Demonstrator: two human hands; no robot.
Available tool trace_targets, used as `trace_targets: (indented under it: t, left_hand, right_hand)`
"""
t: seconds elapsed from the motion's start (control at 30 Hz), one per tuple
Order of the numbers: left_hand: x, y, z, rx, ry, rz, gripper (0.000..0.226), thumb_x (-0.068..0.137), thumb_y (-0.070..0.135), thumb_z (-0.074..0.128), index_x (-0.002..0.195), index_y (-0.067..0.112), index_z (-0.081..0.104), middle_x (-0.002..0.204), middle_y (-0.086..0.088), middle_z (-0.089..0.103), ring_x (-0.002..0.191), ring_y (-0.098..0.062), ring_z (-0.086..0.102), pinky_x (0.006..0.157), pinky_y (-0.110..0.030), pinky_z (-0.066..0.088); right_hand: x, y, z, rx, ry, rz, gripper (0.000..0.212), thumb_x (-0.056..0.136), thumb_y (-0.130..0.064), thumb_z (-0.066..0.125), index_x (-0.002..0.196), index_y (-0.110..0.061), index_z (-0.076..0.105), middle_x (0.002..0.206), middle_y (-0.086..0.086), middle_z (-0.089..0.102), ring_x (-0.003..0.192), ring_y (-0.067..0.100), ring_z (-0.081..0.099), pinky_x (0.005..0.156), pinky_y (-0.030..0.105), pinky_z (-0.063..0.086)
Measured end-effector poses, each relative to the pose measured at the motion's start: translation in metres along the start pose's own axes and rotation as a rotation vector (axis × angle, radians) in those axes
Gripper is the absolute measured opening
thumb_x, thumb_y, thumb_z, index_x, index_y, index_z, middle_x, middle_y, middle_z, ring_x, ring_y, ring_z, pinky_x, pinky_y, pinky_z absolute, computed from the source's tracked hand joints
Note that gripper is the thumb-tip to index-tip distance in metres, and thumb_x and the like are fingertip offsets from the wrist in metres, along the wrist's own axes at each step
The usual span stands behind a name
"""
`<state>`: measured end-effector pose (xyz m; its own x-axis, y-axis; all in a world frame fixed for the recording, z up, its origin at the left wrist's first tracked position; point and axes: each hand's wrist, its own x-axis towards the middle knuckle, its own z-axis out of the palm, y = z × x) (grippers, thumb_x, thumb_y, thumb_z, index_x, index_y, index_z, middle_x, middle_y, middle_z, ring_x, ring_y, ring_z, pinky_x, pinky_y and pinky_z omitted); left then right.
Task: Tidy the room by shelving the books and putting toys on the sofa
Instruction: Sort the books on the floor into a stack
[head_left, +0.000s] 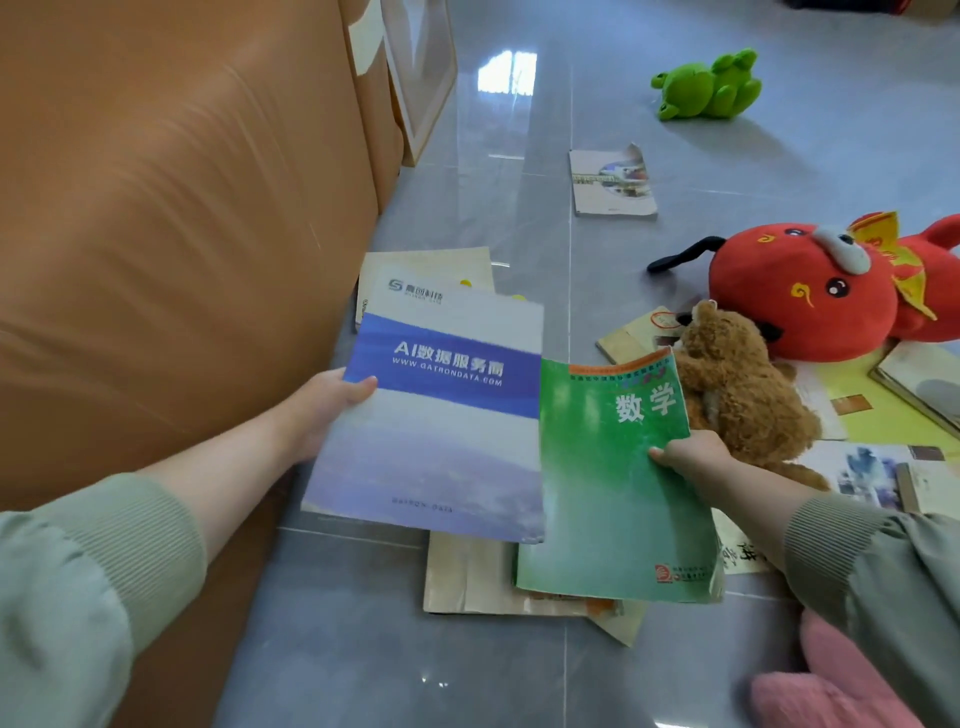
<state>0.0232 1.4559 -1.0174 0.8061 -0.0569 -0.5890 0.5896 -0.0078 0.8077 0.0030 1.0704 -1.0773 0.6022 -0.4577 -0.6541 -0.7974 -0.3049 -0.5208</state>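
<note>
I had left hand (327, 410) clamped on the blue-white book (441, 415) at its left edge, right hand (691, 457) pinching the green book (608, 483) at its right edge, both held over the floor (519, 156) beside the sofa (182, 234).

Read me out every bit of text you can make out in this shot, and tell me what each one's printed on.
"AI数据服务商": blue band of the blue-and-white booklet, held by the left hand.
"WWW.GATRONDATA.COM": same band, just below.
"数学": green textbook, held by the right hand.
Too blurred to read: the booklet's top logo and footer, the textbook's small print, the other scattered books.
</note>
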Motion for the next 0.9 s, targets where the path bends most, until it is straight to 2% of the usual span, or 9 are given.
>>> trace_targets:
  t: [0.17, 0.3, 0.37, 0.47, 0.57, 0.7, 0.8, 0.83, 0.9]
  left_hand:
    - [0.004, -0.003, 0.008, -0.112, -0.174, -0.045, 0.027, 0.098, 0.013, 0.039, 0.119, 0.009, 0.055, 0.101, -0.011, 0.072, 0.082, -0.028, 0.071, 0.07, -0.043, 0.058]
    - [0.004, -0.03, 0.022, -0.144, -0.208, -0.127, 0.024, 0.098, 0.014, 0.039, 0.114, 0.009, 0.057, 0.096, -0.011, 0.073, 0.079, -0.028, 0.072, 0.066, -0.042, 0.059]
    - [0.005, -0.046, 0.022, -0.159, -0.212, -0.171, 0.026, 0.098, 0.016, 0.04, 0.117, 0.009, 0.056, 0.101, -0.013, 0.072, 0.082, -0.029, 0.071, 0.068, -0.043, 0.059]
    - [0.007, -0.066, 0.023, -0.193, -0.219, -0.23, 0.027, 0.098, 0.016, 0.04, 0.119, 0.009, 0.055, 0.103, -0.015, 0.071, 0.083, -0.031, 0.071, 0.067, -0.044, 0.059]
    - [0.011, -0.082, 0.036, -0.153, -0.134, -0.255, 0.025, 0.1, 0.011, 0.039, 0.118, 0.009, 0.056, 0.105, -0.016, 0.069, 0.085, -0.033, 0.069, 0.071, -0.046, 0.058]
    - [0.016, -0.105, 0.054, 0.044, 0.093, -0.233, 0.024, 0.098, 0.006, 0.045, 0.117, 0.004, 0.059, 0.115, -0.019, 0.064, 0.104, -0.038, 0.062, 0.095, -0.055, 0.046]
    - [0.013, -0.11, 0.064, 0.376, 0.249, -0.117, 0.016, 0.095, 0.014, 0.05, 0.105, 0.009, 0.062, 0.101, -0.007, 0.064, 0.092, -0.028, 0.06, 0.084, -0.032, 0.047]
    - [0.012, -0.108, 0.067, 0.574, 0.312, -0.084, 0.016, 0.095, 0.02, 0.052, 0.104, 0.011, 0.061, 0.099, -0.005, 0.061, 0.09, -0.027, 0.057, 0.077, -0.029, 0.042]
    - [0.011, -0.104, 0.07, 0.908, 0.391, -0.052, 0.025, 0.092, 0.03, 0.055, 0.107, 0.011, 0.056, 0.107, -0.007, 0.054, 0.1, -0.03, 0.053, 0.078, -0.031, 0.04]
  right_hand:
    - [-0.007, -0.003, 0.007, 0.086, -0.101, 0.04, 0.027, 0.084, -0.005, 0.068, 0.107, 0.006, 0.058, 0.101, 0.021, 0.065, 0.089, 0.036, 0.064, 0.08, 0.044, 0.054]
    - [-0.023, -0.007, 0.032, 0.211, -0.233, 0.031, 0.011, 0.087, -0.001, 0.064, 0.095, 0.002, 0.057, 0.088, 0.019, 0.064, 0.073, 0.03, 0.062, 0.059, 0.034, 0.051]
    - [-0.029, -0.008, 0.047, 0.18, -0.343, 0.005, 0.006, 0.089, -0.001, 0.061, 0.093, 0.0, 0.058, 0.087, 0.017, 0.064, 0.073, 0.027, 0.062, 0.058, 0.032, 0.05]
    - [-0.032, -0.008, 0.056, 0.073, -0.488, -0.03, 0.028, 0.092, -0.018, 0.06, 0.108, 0.006, 0.059, 0.088, 0.013, 0.063, 0.072, 0.022, 0.062, 0.052, 0.025, 0.05]
    - [-0.03, -0.008, 0.048, 0.002, -0.423, -0.008, 0.046, 0.1, -0.04, 0.041, 0.103, 0.003, 0.056, 0.078, 0.015, 0.062, 0.061, 0.025, 0.061, 0.054, 0.031, 0.053]
    - [-0.025, -0.002, 0.042, -0.023, -0.362, 0.017, 0.045, 0.103, -0.036, 0.033, 0.104, 0.003, 0.054, 0.08, 0.017, 0.062, 0.067, 0.027, 0.062, 0.06, 0.033, 0.053]
    - [-0.023, 0.003, 0.047, -0.026, -0.33, -0.003, 0.038, 0.102, -0.031, 0.036, 0.101, 0.002, 0.056, 0.078, 0.014, 0.061, 0.065, 0.023, 0.061, 0.057, 0.03, 0.051]
    - [-0.022, 0.005, 0.049, -0.028, -0.317, -0.008, 0.036, 0.102, -0.029, 0.036, 0.1, 0.001, 0.057, 0.077, 0.013, 0.061, 0.065, 0.023, 0.06, 0.056, 0.029, 0.05]
    - [-0.021, 0.009, 0.053, -0.074, -0.259, -0.042, 0.032, 0.1, -0.027, 0.038, 0.1, 0.0, 0.057, 0.08, 0.012, 0.06, 0.07, 0.023, 0.059, 0.057, 0.028, 0.048]
